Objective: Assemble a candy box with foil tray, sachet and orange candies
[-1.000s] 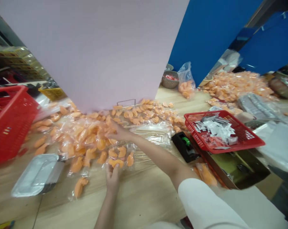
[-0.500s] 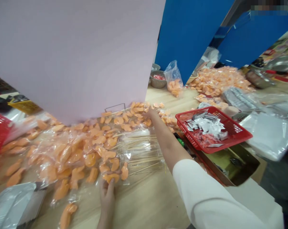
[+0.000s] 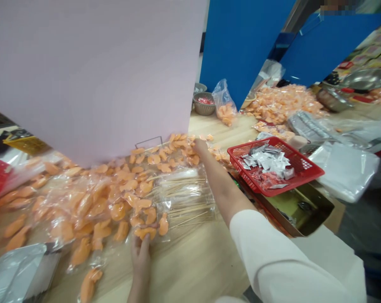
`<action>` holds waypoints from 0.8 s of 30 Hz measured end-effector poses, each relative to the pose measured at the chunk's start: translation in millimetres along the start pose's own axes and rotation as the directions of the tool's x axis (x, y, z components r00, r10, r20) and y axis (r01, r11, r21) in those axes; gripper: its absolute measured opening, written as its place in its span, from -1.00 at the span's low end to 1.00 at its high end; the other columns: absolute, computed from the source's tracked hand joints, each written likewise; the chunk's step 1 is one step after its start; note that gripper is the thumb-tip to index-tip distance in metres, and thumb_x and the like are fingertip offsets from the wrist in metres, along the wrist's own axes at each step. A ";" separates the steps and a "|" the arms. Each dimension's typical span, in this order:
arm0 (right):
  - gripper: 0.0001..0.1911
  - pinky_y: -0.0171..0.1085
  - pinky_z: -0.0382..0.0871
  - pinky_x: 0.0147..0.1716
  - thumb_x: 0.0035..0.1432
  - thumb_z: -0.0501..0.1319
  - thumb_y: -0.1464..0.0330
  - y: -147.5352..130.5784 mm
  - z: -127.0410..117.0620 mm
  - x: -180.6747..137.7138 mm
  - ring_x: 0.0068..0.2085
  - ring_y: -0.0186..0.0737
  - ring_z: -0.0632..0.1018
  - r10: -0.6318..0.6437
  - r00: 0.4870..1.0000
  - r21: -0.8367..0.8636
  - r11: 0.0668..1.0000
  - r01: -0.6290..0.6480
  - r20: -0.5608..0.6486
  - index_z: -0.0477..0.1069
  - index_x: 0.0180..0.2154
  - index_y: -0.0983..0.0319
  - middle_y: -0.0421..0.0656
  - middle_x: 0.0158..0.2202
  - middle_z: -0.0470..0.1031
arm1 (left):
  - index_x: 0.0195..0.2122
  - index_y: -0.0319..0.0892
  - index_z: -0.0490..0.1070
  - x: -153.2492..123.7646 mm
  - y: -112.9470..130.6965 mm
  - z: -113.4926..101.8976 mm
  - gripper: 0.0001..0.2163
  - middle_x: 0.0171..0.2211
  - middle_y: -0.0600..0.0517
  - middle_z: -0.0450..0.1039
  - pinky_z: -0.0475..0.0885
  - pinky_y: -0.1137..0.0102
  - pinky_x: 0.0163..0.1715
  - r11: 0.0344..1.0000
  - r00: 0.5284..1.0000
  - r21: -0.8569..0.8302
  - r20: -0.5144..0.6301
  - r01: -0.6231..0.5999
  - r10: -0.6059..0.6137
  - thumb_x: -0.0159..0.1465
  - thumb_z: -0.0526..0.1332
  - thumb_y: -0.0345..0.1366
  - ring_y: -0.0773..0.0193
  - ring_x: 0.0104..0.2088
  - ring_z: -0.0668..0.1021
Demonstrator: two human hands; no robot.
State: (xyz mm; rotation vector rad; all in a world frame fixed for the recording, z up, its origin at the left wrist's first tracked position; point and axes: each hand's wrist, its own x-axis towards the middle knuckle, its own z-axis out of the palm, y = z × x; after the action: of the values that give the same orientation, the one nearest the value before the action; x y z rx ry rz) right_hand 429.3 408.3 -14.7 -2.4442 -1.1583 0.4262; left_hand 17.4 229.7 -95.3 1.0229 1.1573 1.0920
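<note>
My left hand (image 3: pixel 141 249) is at the near edge of a spread of orange pieces, its thumb and fingers closed round one rounded orange piece (image 3: pixel 147 233). This piece lies by a clear plastic bag holding other orange pieces (image 3: pixel 150 215). My right arm reaches forward over clear bags of thin wooden sticks (image 3: pixel 185 189). At its end, my right hand (image 3: pixel 199 148) is among loose orange pieces (image 3: pixel 178 143) by the pale panel; its fingers are hidden, so any grip cannot be made out.
A red basket (image 3: pixel 307 168) with silver sachets sits over an open box (image 3: pixel 316 208) on the right. Silver packets (image 3: pixel 18 269) lie at near left. A pale panel (image 3: pixel 92 75) stands upright behind the pieces. Farther right are a large orange heap (image 3: pixel 281 103) and a bagged stack (image 3: pixel 346 168).
The view has shifted slightly, so the baskets and panels sit farther left. My right hand stays at the far pieces, and my left hand keeps hold of the orange piece.
</note>
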 end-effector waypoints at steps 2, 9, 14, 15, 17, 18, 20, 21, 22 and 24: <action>-0.56 -0.20 0.37 0.03 0.12 0.20 0.40 5.2 -14.1 -7.5 0.01 -0.05 0.53 -0.001 0.999 0.136 0.991 0.006 -0.035 0.45 0.05 0.36 0.07 0.02 0.55 | -0.26 -0.14 0.42 0.2 -0.9 -0.1 -0.69 -0.31 -0.03 0.59 0.47 0.22 -0.03 1.000 1.000 -0.028 0.013 0.003 -0.002 0.12 0.34 -0.04 0.09 -0.16 0.62; -0.61 -0.30 0.51 -0.26 0.21 0.12 0.29 5.0 -48.1 -38.6 -0.17 -0.20 0.61 -0.109 0.994 0.627 0.774 0.090 -0.007 0.38 0.07 0.21 -0.12 -0.18 0.61 | -0.27 -0.16 0.42 -3.4 -0.4 3.9 -0.68 -0.30 -0.05 0.60 0.44 0.25 -0.01 0.996 0.998 -0.090 0.055 -0.002 0.007 0.12 0.34 -0.03 0.11 -0.17 0.62; -0.70 -0.24 0.54 -0.30 0.11 0.27 0.15 -15.9 -33.8 -63.2 -0.18 -0.12 0.62 -0.255 0.955 0.937 0.346 -0.053 0.148 0.44 -0.18 0.19 -0.11 -0.30 0.62 | -0.23 -0.17 0.42 -5.4 3.4 6.4 -0.66 -0.28 -0.04 0.60 0.44 0.28 -0.05 0.993 0.997 -0.114 0.058 -0.042 0.049 0.11 0.37 -0.04 0.13 -0.19 0.62; -0.69 -0.22 0.55 -0.29 0.08 0.30 0.14 -20.8 -29.4 -67.6 -0.18 -0.10 0.62 -0.280 0.944 0.950 0.300 -0.088 0.176 0.44 -0.20 0.18 -0.12 -0.32 0.62 | -0.23 -0.17 0.41 -5.3 4.0 6.4 -0.65 -0.29 -0.04 0.60 0.44 0.27 -0.05 0.991 0.997 -0.122 0.060 -0.046 0.053 0.11 0.37 -0.04 0.13 -0.19 0.62; -0.69 -0.19 0.56 -0.27 0.03 0.34 0.14 -30.6 -21.0 -75.9 -0.18 -0.08 0.63 -0.330 0.919 0.964 0.223 -0.145 0.214 0.45 -0.22 0.17 -0.14 -0.35 0.62 | -0.23 -0.16 0.40 -4.9 4.8 6.3 -0.64 -0.30 -0.04 0.61 0.44 0.25 -0.04 0.989 0.996 -0.140 0.071 -0.043 0.053 0.11 0.37 -0.02 0.11 -0.18 0.63; -0.69 -0.18 0.57 -0.26 0.02 0.36 0.15 -35.6 -17.2 -79.7 -0.18 -0.08 0.63 -0.353 0.908 0.967 0.197 -0.164 0.226 0.45 -0.23 0.16 -0.15 -0.35 0.63 | -0.22 -0.16 0.39 -4.8 5.2 6.3 -0.63 -0.30 -0.04 0.61 0.44 0.24 -0.04 0.988 0.996 -0.150 0.081 -0.036 0.049 0.11 0.37 -0.02 0.09 -0.18 0.63; -0.70 -0.16 0.58 -0.24 0.01 0.37 0.16 -46.0 -10.7 -87.0 -0.17 -0.07 0.63 -0.389 0.889 0.967 0.176 -0.187 0.242 0.46 -0.23 0.14 -0.15 -0.35 0.63 | -0.20 -0.16 0.37 -5.0 6.4 6.5 -0.61 -0.31 -0.05 0.62 0.44 0.22 -0.03 0.986 0.995 -0.163 0.096 -0.015 0.031 0.10 0.37 -0.01 0.07 -0.17 0.64; -0.70 -0.15 0.58 -0.23 0.01 0.37 0.16 -51.2 -8.0 -90.4 -0.17 -0.06 0.63 -0.400 0.882 0.965 0.176 -0.194 0.250 0.46 -0.23 0.14 -0.15 -0.35 0.63 | -0.18 -0.16 0.37 -5.4 7.3 6.6 -0.59 -0.31 -0.05 0.63 0.45 0.21 -0.04 0.986 0.995 -0.165 0.100 0.002 0.015 0.08 0.38 0.00 0.06 -0.17 0.64; -0.70 -0.15 0.58 -0.22 0.01 0.37 0.16 -56.1 -5.7 -93.8 -0.16 -0.05 0.63 -0.411 0.875 0.963 0.180 -0.199 0.258 0.47 -0.23 0.14 -0.14 -0.35 0.63 | -0.16 -0.16 0.37 -5.8 8.4 6.8 -0.57 -0.31 -0.07 0.63 0.46 0.20 -0.05 0.986 0.994 -0.163 0.106 0.022 -0.004 0.08 0.38 0.01 0.05 -0.17 0.64; -0.69 -0.13 0.58 -0.21 0.01 0.37 0.15 -64.3 -1.9 -100.1 -0.13 -0.03 0.63 -0.430 0.862 0.960 0.193 -0.204 0.269 0.48 -0.21 0.14 -0.14 -0.33 0.64 | -0.13 -0.17 0.38 -6.7 11.0 7.0 -0.53 -0.30 -0.09 0.64 0.47 0.19 -0.07 0.987 0.992 -0.151 0.121 0.055 -0.037 0.07 0.38 0.03 0.03 -0.16 0.64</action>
State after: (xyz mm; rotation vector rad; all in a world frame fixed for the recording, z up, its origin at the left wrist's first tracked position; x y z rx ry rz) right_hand 326.4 366.2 27.7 -1.0223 -0.7511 1.3345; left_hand 22.6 224.7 -82.6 0.9233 0.9818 1.0531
